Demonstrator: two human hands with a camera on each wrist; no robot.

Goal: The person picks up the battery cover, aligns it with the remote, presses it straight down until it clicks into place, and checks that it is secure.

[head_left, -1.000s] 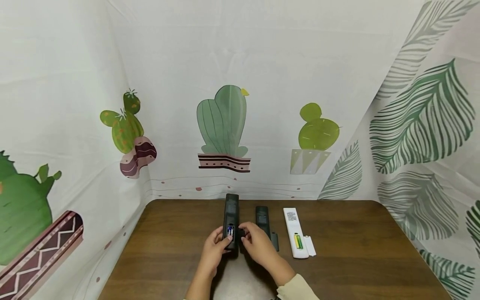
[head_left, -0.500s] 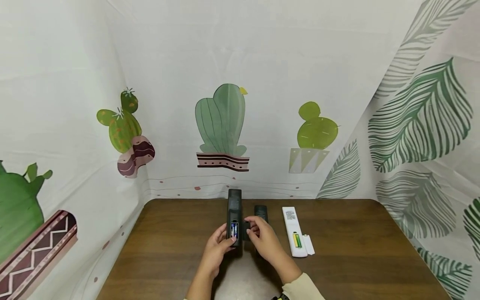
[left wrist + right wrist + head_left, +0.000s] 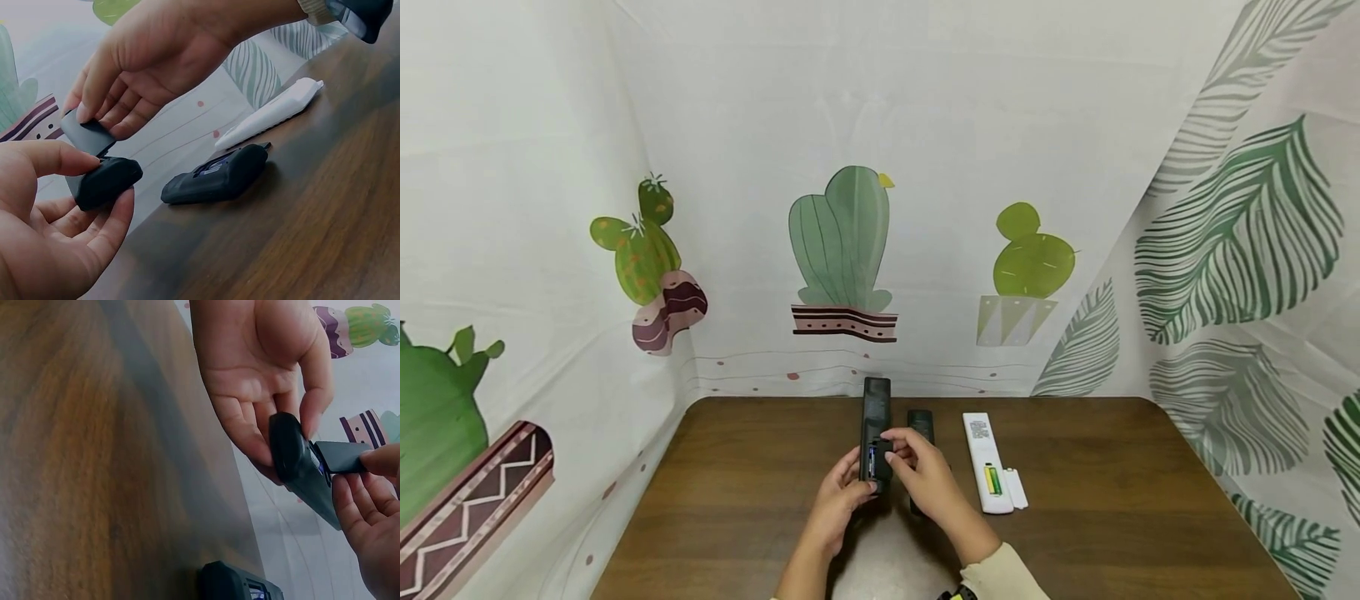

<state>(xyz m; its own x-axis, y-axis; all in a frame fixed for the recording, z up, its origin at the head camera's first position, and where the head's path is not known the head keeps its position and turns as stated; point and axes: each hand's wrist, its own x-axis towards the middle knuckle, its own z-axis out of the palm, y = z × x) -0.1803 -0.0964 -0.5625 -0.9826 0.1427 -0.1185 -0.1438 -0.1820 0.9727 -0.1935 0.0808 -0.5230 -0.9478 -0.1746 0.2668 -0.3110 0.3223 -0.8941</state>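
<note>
My left hand (image 3: 838,510) grips a black remote control (image 3: 876,404) by its lower end, raised off the table with its back towards me. Blue batteries (image 3: 872,463) show in its uncovered compartment. Between thumb and fingers, my right hand (image 3: 931,482) pinches a black battery cover (image 3: 344,456). In both wrist views the cover stands tilted at the compartment, one edge right at the opening. Below the hands a second black remote (image 3: 215,178) lies with its compartment uncovered and batteries inside; my right hand hides part of it in the head view.
A white remote (image 3: 979,446) lies to the right on the wooden table (image 3: 737,492). Green-yellow batteries (image 3: 993,480) sit in its compartment, and its white cover (image 3: 1015,489) lies against its side. A cactus-print cloth (image 3: 940,250) hangs behind the table.
The held remote has moved slightly right and up. My right hand has brought the battery cover from beside the remote to over the compartment, now partly hiding the batteries.
</note>
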